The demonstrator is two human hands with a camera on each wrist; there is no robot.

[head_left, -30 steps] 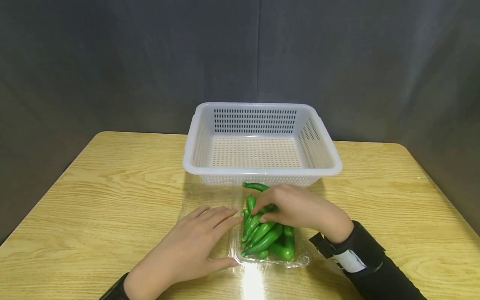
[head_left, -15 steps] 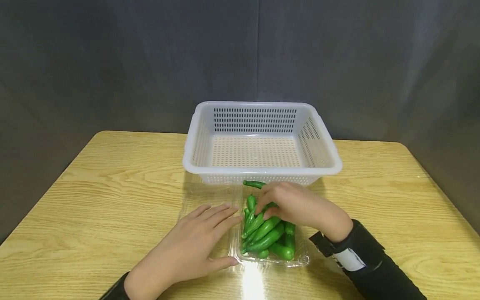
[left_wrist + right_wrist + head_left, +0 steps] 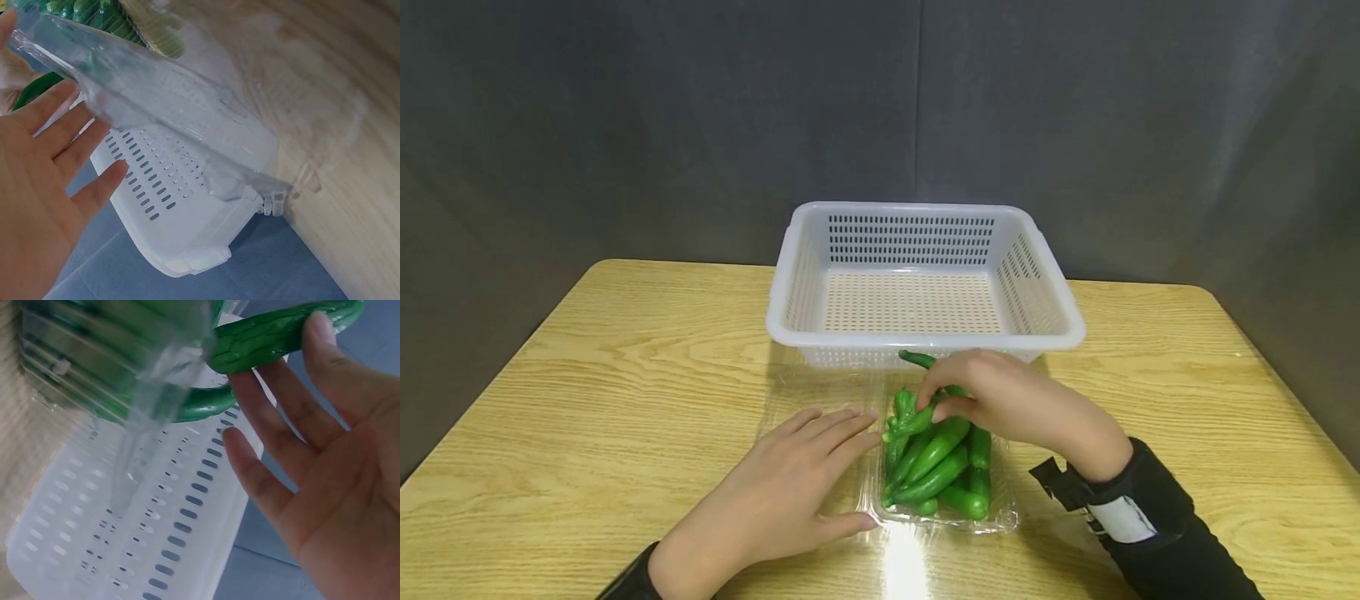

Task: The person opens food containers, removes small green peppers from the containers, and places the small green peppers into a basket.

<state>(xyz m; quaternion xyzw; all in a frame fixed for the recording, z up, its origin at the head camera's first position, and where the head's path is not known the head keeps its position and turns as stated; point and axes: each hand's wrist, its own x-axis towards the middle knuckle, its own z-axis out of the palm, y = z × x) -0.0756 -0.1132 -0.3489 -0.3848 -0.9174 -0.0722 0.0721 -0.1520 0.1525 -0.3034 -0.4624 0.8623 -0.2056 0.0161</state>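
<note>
A clear plastic clamshell box full of several small green cucumbers lies on the table, its lid folded out flat to the left. Over the box, my right hand pinches one cucumber between thumb and fingers; in the head view its pale-tipped end points left, above the others. A curved cucumber sticks out at the box's far end, partly behind that hand. My left hand spreads nearly straight fingers over the lid, fingertips right at the box's left edge.
A white perforated plastic basket stands just behind the box with nothing inside it. The wooden table stretches out to both sides. A dark grey partition rises behind the table and along its sides.
My right hand has lifted slightly up and right, raising the pinched cucumber off the pile. The curved cucumber at the far end has shifted right and away. The left hand stays put.
</note>
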